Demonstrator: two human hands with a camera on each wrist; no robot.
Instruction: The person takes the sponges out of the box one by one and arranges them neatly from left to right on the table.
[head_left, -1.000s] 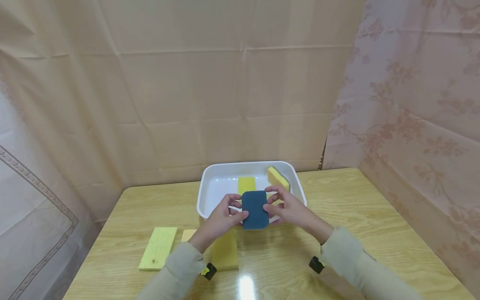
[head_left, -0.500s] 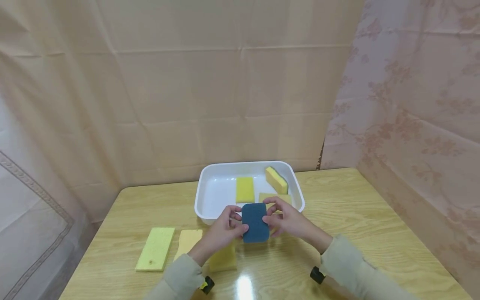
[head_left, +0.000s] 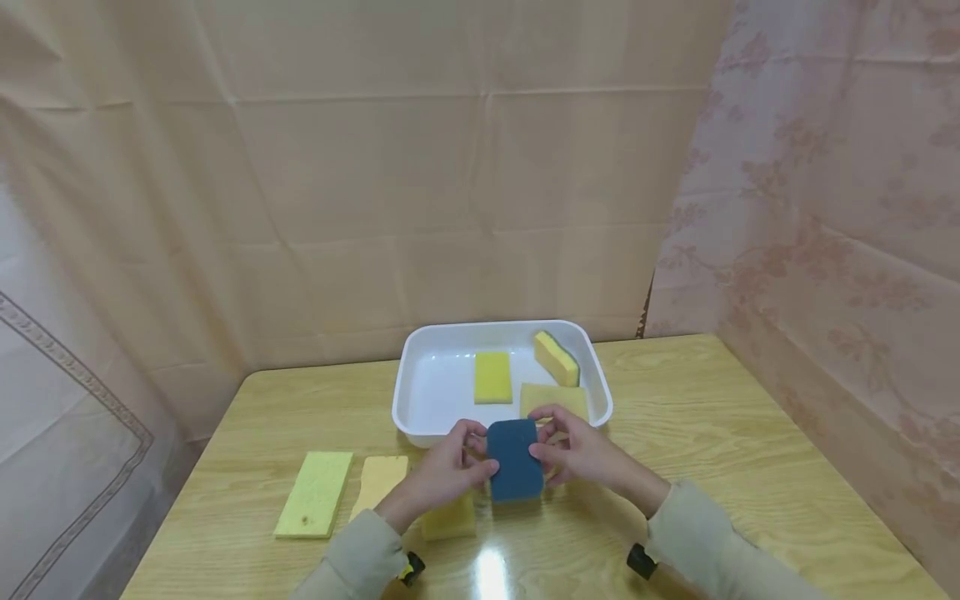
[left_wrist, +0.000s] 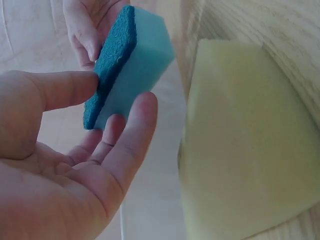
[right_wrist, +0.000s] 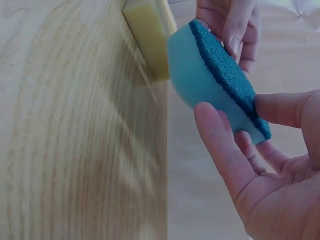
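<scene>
A blue sponge (head_left: 515,460) with a dark scouring face is held above the wooden table (head_left: 750,467), just in front of the white tray (head_left: 423,392). My left hand (head_left: 448,471) pinches its left edge between thumb and fingers (left_wrist: 131,131). Gripping the opposite edge is my right hand (head_left: 581,454), thumb on the scouring face (right_wrist: 227,75). In the left wrist view the sponge (left_wrist: 127,65) shows its light blue foam side. Under my left hand lies a yellow sponge (head_left: 448,521) on the table.
The tray holds a yellow sponge (head_left: 492,377), a yellow sponge with a green edge (head_left: 557,358) leaning at its right wall, and a pale one (head_left: 553,398). Two flat sponges (head_left: 315,493), (head_left: 380,481) lie at the table's left. Curtains close in behind and to the right.
Both hands have brought the blue sponge down and toward me, from over the tray's front rim to in front of the tray. The pale sponge in the tray has come into sight.
</scene>
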